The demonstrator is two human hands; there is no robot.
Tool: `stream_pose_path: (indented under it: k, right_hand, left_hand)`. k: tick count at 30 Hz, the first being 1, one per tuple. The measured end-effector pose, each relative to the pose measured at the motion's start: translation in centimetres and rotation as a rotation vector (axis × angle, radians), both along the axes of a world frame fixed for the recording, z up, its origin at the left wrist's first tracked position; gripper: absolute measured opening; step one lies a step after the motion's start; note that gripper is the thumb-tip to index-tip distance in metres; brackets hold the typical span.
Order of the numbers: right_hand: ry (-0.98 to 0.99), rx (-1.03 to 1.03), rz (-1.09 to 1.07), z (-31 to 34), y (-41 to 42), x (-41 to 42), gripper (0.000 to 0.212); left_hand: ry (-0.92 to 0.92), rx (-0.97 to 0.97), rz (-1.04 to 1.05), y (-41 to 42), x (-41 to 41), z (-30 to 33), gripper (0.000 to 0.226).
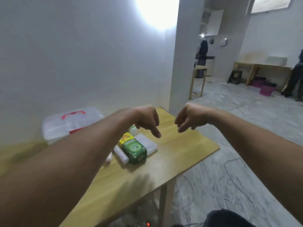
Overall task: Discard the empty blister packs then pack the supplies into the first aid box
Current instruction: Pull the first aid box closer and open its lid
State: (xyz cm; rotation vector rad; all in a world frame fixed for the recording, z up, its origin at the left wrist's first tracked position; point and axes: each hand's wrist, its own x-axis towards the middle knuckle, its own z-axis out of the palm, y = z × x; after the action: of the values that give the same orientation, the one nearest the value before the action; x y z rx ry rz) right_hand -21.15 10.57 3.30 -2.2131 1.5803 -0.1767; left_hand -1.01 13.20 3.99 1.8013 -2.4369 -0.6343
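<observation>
A clear plastic first aid box [72, 123] with a red handle and closed lid stands at the back left of the wooden table [180, 153]. In the table's middle lie a green carton [135, 152], a yellow box [126, 138], a white roll [121, 154], a flat clear packet [147, 144] and a small white round item [133, 130]. My left hand [147, 120] hovers above these supplies, fingers loosely hanging down, holding nothing. My right hand [186, 118] hangs above the table's far right part, fingers apart and empty. No blister packs can be made out.
A white wall runs behind the table, with a pillar [182, 63] at its far corner. Cables [232, 163] lie on the grey floor to the right. Farther back stand wooden tables [265, 68], a dark stool [236, 76], pink tubs [266, 90] and two people.
</observation>
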Motion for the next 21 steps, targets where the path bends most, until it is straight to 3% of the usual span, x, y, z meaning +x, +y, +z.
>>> stream_pose_path:
  k: [11, 21]
  right_hand:
    - [-0.014, -0.084, 0.291, -0.2, 0.0, 19.8, 0.034]
    - [0.006, -0.476, 0.418, -4.0, -0.8, 28.1, 0.032]
  left_hand:
    - [-0.089, -0.202, 0.366, 4.6, 18.9, -0.1, 0.062]
    - [-0.102, -0.365, 0.555, 4.5, 27.0, -5.1, 0.080]
